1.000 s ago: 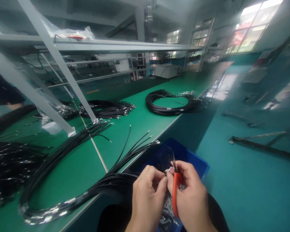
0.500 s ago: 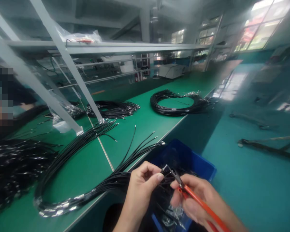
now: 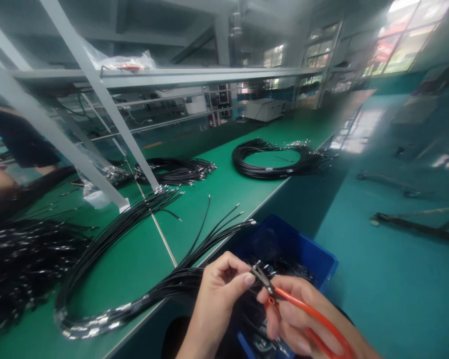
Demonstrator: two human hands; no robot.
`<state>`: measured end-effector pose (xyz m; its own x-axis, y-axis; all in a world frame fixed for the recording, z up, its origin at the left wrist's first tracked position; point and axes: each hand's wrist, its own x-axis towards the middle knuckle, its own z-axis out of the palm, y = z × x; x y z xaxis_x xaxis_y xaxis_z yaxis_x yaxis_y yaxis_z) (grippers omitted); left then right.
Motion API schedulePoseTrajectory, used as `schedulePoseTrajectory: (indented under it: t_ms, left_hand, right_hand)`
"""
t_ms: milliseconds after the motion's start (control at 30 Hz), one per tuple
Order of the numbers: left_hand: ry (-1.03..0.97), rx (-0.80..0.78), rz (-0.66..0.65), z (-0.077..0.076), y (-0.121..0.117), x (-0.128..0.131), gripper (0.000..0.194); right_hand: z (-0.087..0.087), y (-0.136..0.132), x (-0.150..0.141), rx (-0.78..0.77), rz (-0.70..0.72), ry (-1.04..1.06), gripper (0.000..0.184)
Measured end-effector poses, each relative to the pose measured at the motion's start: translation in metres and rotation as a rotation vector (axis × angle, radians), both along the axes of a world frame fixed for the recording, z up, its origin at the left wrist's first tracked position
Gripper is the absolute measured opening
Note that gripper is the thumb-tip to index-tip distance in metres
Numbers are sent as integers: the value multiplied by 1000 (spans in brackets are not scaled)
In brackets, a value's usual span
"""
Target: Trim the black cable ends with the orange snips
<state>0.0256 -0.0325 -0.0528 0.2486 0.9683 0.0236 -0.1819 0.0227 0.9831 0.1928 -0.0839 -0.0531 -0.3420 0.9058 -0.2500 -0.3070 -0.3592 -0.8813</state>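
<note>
My left hand (image 3: pixel 222 291) is closed in a pinch, thumb against forefinger, on the end of a black cable that is mostly hidden by the fingers. My right hand (image 3: pixel 303 311) grips pliers (image 3: pixel 303 305) with orange-red handles. Their dark metal jaws stand apart, right at my left thumb and fingertips. Behind my left wrist passes a looped bundle of black cables (image 3: pixel 149 294) with metal ends, lying on the green table (image 3: pixel 123 269). Below both hands sits a blue bin (image 3: pixel 314 252) with dark and shiny pieces in it.
Farther back lie a coiled cable bundle (image 3: pixel 262 172) and another bundle (image 3: pixel 179 169). A heap of cables (image 3: pixel 30 259) covers the left side, near a person (image 3: pixel 22 137). Grey shelf posts (image 3: pixel 108 107) rise from the table. Wheeled stand legs (image 3: pixel 415 227) rest on the floor.
The pliers' jaws and handles have spread wider, and the tool has shifted slightly left and down. The black piece at my left fingertips shows less. At the left edge the person has moved.
</note>
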Motion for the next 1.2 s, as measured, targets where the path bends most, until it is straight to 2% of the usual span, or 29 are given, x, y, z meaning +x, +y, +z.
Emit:
schedulePoseTrajectory:
  t_ms: [100,300,400,467,533,633,733,767,833,900,967,1067,1200]
  left_hand:
    - [5,3,3,-1,1,0,10]
    - [26,14,-8,0,0,1,10]
    - [56,6,14,1,2,-1,11]
    - [74,0,33,-1,4,-1,12]
    - [109,7,55,-5,4,2,12]
    - [317,94,42,-16,1,15,7]
    - [782,304,-97,-24,2,23,9]
    - [938,349,-37,-25,5,20,10]
    - [1068,338,111,-23,16,5,13]
    - [1161,272,290,-19,31,-20,19]
    - [1231,181,410,-17,48,-48,18]
    - [1267,27,421,-19,70,-80,8]
    - [1159,-100,307,-24,87,-101,25]
  right_hand:
    - [-7,-1,0,-14,30,43,24]
    - [-15,4,0,-57,44,88,30]
    - [-16,11,-2,-75,92,-36,28]
    - [-17,13,-3,-56,62,-140,24]
    - [-19,12,-2,-25,10,-157,23]
    - [-24,10,5,8,-63,-42,28]
    - [-29,11,15,-5,-166,70,28]
    - [-31,12,18,-24,-186,88,28]
    - [-33,14,22,-68,-220,93,32]
    - [-31,15,24,-111,-247,79,35]
    - [-24,13,22,-134,-266,67,35]
    - [-9,9,15,-129,-286,71,36]
    - [4,4,9,-112,-331,100,38]
